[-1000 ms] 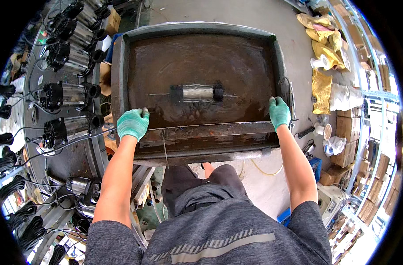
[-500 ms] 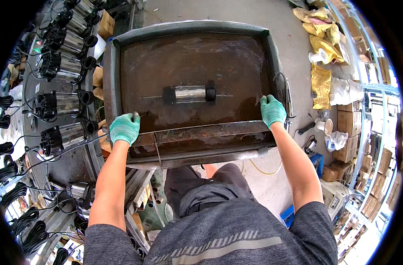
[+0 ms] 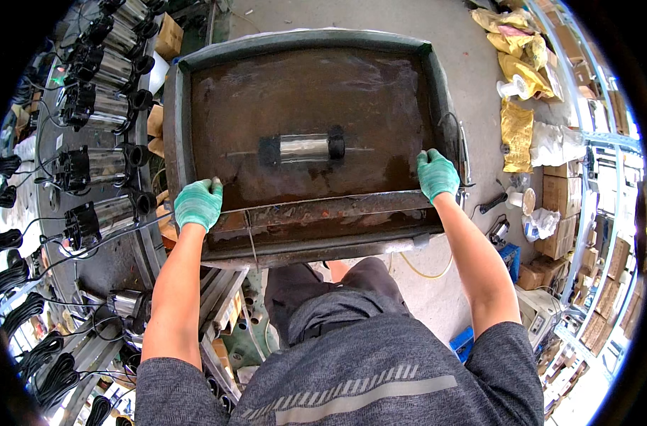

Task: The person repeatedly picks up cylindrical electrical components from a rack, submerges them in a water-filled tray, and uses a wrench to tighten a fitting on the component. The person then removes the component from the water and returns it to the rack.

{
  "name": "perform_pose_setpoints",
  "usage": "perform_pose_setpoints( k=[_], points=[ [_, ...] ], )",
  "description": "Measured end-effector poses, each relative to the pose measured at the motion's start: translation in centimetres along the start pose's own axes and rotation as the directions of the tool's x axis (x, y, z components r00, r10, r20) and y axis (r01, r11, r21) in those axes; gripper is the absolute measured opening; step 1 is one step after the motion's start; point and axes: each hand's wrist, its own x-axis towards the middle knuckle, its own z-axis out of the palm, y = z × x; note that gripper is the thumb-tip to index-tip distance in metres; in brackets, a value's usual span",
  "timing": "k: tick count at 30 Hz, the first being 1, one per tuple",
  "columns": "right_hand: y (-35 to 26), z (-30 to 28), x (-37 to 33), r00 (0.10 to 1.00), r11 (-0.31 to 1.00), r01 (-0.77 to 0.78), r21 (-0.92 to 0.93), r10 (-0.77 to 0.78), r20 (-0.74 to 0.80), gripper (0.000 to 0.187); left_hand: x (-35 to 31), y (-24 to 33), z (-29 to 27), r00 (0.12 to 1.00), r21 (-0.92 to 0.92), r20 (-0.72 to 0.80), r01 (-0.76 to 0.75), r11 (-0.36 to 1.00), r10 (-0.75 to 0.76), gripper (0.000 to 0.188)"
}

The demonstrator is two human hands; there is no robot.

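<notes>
Rusty tray [image 3: 309, 44], steel cylinder [image 3: 303, 148] inside, gripped at near corners by gloved left hand [image 3: 198, 204] and right hand [image 3: 437, 175], fingers curled over rim.

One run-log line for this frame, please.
left hand: green glove, gripping near rim | right hand: same | rusty rectangular metal tank: water-filled | shiny steel cylinder pump: lying submerged, centre

Quick count: one big rusty metal tank [image 3: 305, 50] full of murky water, with one shiny cylinder pump [image 3: 303, 148] sunk in the middle. Two green gloves [image 3: 198, 203] gripping the near rim. At least five more steel pumps [image 3: 100, 113] lined up on the left. Several yellow bags [image 3: 516, 124] on the floor.
</notes>
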Motion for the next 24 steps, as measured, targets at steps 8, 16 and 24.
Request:
perform_pose_setpoints(
  k=[8, 16, 24],
  points=[
    [0.10, 0.19, 0.04, 1.000, 1.000, 0.007, -0.001, -0.007, -0.018, 0.043, -0.03, 0.03, -0.07, 1.000, 0.010, 0.002, -0.001, 1.000, 0.001, 0.049],
    [-0.04, 0.04, -0.02, 1.000, 1.000, 0.003, -0.001, -0.003, -0.014, 0.041, 0.27, -0.18, 0.15, 1.000, 0.034, 0.019, -0.003, 0.999, 0.002, 0.049],
    [0.08, 0.22, 0.04, 1.000, 1.000, 0.005, 0.009, -0.005, -0.029, 0.041, 0.06, -0.02, -0.03, 1.000, 0.008, 0.000, -0.007, 1.000, 0.007, 0.049]
  ],
)
